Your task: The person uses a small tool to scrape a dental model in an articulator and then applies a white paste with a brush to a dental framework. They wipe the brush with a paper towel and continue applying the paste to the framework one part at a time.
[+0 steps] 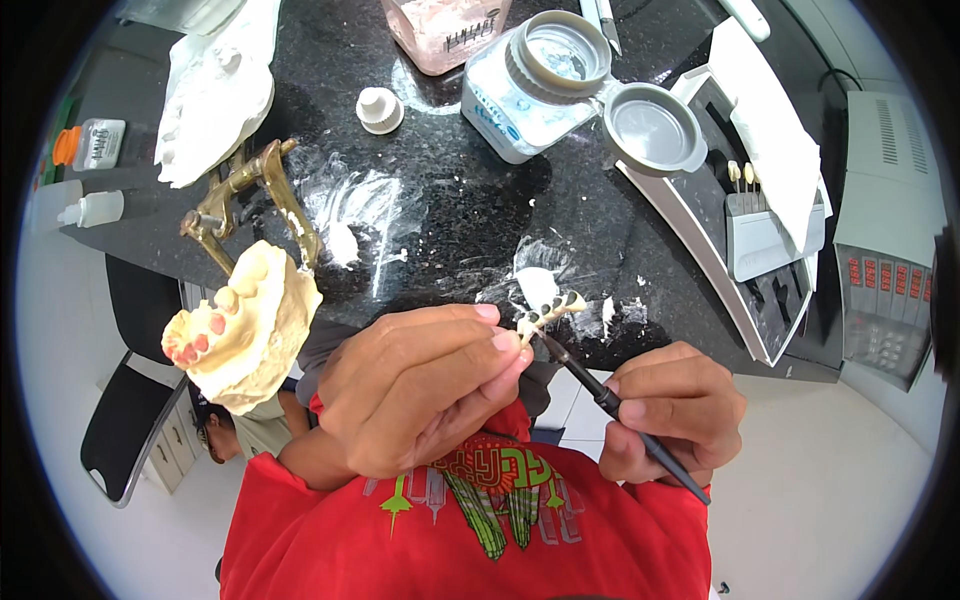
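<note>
Between the fingertips and thumb of my left hand [425, 385] is a small curved dental bridge [562, 308], tooth-shaped, pale with dark hollows. The fingers cover its near end. My right hand [675, 412] grips a slim black brush [608, 402] like a pen. Its pointed tip lies against or very close to the bridge beside my left fingertips; contact cannot be made out for certain. Just beyond the bridge, a white mound of paste or powder [537, 284] sits on the dark worktop. Left of my left hand stands a cream plaster dental model [262, 325] with reddish tooth stumps.
A brass articulator [270, 180] adjoins the model. Farther back are an open grey-lidded jar [510, 115], a pinkish jar [440, 40], and a white cap [380, 110]. White tissue [215, 95] lies left. A shade-guide case [690, 240] stands right. Behind the model, another person [250, 430] is partly visible.
</note>
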Motion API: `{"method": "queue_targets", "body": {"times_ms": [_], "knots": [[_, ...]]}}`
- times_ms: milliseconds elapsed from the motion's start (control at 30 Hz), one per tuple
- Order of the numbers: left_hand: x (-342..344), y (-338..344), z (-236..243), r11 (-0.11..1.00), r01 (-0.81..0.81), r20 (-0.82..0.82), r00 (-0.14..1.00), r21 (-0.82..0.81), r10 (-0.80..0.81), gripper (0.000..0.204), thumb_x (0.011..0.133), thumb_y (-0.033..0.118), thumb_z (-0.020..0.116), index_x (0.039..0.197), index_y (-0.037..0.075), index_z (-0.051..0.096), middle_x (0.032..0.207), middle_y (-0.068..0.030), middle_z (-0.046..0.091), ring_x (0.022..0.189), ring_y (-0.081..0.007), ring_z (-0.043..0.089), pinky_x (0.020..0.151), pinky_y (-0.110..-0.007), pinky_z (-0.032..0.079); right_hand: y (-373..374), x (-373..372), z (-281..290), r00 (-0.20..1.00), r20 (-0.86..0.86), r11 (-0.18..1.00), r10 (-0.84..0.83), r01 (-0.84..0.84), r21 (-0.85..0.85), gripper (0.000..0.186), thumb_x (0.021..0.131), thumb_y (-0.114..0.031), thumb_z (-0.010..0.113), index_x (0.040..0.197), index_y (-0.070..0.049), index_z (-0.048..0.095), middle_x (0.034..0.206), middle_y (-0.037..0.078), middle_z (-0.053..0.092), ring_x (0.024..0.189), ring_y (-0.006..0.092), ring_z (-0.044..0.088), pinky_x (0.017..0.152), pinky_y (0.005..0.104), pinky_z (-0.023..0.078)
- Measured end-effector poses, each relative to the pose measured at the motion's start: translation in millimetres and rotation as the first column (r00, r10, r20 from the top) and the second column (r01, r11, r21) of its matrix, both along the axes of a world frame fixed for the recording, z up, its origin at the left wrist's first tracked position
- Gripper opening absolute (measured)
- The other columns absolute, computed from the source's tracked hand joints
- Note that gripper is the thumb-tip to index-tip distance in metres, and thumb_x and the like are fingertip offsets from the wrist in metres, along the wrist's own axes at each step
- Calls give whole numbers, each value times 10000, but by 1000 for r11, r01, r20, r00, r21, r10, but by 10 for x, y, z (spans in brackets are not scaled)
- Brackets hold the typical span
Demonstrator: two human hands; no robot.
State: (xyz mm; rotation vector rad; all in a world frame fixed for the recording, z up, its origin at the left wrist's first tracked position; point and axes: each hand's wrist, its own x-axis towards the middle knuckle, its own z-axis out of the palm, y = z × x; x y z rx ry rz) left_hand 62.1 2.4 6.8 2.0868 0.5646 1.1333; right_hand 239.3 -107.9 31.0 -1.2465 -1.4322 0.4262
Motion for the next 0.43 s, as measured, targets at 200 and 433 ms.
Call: {"method": "queue_targets", "body": {"times_ms": [200, 433], "knots": [[8, -1, 5, 1000, -9, 2, 1000, -1, 9, 277, 650, -2, 838, 881, -7, 685, 806, -103, 685, 760, -241, 706, 635, -295, 579, 11, -4, 9, 1000, 12, 1000, 1, -1, -17, 211, 676, -1, 776, 859, 17, 672, 772, 123, 655, 626, 219, 663, 527, 262, 543], [3, -1, -9, 1000, -13, 21, 1000, -8, 14, 278, 649, -5, 838, 882, -10, 685, 809, -107, 687, 760, -246, 706, 632, -292, 579, -14, 2, -2, 1000, -10, 1000, -12, 12, -13, 239, 675, -17, 786, 886, 10, 677, 783, 124, 659, 647, 226, 671, 540, 264, 548]]}}
